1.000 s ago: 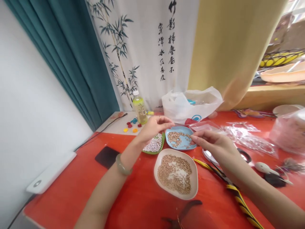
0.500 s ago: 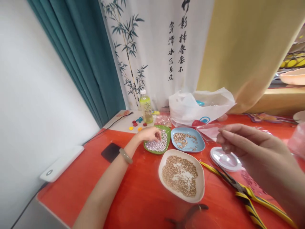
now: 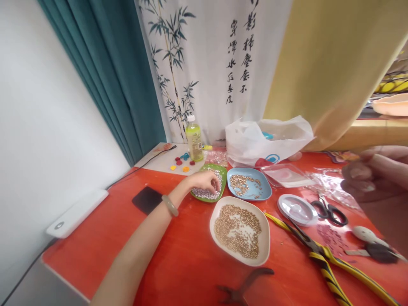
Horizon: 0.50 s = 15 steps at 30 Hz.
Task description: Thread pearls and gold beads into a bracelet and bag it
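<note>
My left hand (image 3: 206, 181), a pale bangle (image 3: 170, 205) on its wrist, dips into the green plate (image 3: 225, 180) of pearly white beads. Its fingers are curled together at the beads, and what they may grip is hidden. At the right edge my blurred right hand (image 3: 372, 172) is raised, thumb and fingers pinched on something too small to make out. A blue plate (image 3: 267, 194) of gold beads stands beside the green one. Closer to me is a cream plate (image 3: 214, 231) holding small gold beads.
Long-nosed pliers with yellow handles (image 3: 314, 246), black scissors (image 3: 330, 211) and a round clear lid (image 3: 298, 209) lie right. A dark tool (image 3: 244, 287) lies in front. Behind stand a white plastic bag (image 3: 264, 144) and a bottle (image 3: 194, 142). A black phone-like slab (image 3: 147, 199) lies left.
My right hand has moved right, still pinched, uncovering the scissors and a clear packet. My left hand has shifted slightly over the beads and stays at the green plate.
</note>
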{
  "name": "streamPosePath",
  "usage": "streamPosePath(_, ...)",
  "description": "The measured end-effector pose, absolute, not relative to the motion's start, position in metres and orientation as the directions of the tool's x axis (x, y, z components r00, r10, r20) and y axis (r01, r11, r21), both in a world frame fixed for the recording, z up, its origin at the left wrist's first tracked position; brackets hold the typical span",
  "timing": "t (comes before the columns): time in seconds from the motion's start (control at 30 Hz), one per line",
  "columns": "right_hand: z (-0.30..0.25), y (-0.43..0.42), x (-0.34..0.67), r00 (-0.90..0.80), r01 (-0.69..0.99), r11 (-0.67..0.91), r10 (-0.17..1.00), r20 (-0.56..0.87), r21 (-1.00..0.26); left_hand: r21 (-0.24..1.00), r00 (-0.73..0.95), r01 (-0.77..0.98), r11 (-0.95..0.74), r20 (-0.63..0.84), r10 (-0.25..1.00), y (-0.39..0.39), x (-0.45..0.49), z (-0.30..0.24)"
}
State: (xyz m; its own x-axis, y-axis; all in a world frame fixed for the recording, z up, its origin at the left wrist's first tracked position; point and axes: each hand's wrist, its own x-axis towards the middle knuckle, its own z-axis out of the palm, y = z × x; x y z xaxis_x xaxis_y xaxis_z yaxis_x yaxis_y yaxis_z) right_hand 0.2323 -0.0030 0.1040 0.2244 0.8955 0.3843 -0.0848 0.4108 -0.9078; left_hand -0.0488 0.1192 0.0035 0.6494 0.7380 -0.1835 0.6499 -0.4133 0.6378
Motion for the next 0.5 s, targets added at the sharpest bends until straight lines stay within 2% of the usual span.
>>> streamPosePath(0.17, 0.107, -0.007, 0.226, 0.224, -0.037, 0.378, 0.905, 0.361, -0.925, 0.702, 0.65, 0.599, -0.385, -0.145, 0.746, 0.118, -0.049, 0.001)
streamPosePath(0.33, 0.108, -0.008, 0.219, 0.231, 0.0, 0.316, 0.923, 0.307, -0.949, 0.783, 0.582, 0.499, -0.371, 0.013, 0.813, 0.11, -0.039, 0.012)
streamPosePath(0.43, 0.106, -0.007, 0.219, 0.209, -0.007, 0.295, 0.935, 0.287, -0.955, 0.852, 0.533, 0.392, -0.346, 0.096, 0.841, 0.096, -0.023, 0.024)
streamPosePath(0.5, 0.104, -0.007, 0.219, 0.196, -0.019, 0.293, 0.939, 0.284, -0.956, 0.952, 0.466, 0.198, -0.234, 0.119, 0.877, 0.084, -0.012, 0.032)
